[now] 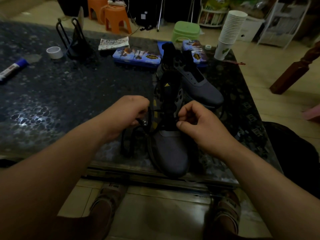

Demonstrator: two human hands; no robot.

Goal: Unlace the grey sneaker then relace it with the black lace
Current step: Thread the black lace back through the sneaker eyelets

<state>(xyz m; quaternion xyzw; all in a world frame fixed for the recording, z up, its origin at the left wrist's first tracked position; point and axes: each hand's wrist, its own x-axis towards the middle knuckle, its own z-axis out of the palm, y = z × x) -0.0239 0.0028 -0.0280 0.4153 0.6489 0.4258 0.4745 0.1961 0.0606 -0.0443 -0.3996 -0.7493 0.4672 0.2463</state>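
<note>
The grey sneaker (170, 149) stands at the near edge of the table (69, 87), toe toward the person. This puts both eyelet rows within reach of both hands. Its tongue (168, 87) is raised and folded back, so the eyelets are exposed.

The hands are apart, one on each side of the shoe. The left hand (128, 113) grips the black lace (122, 144) beside the left eyelet row. The free length loops down onto the table, which keeps slack clear of the upper. The right hand (195, 122) pinches the right eyelet edge, probably to steady it. Whether a lace end also lies between its fingertips is not discernible.

Only the lowest eyelets appear to carry lace, so the work is judged to be near the bottom rows. Dim light prevents telling unlacing from relacing. A second sneaker (204, 87) lies behind, with no lace visible.
</note>
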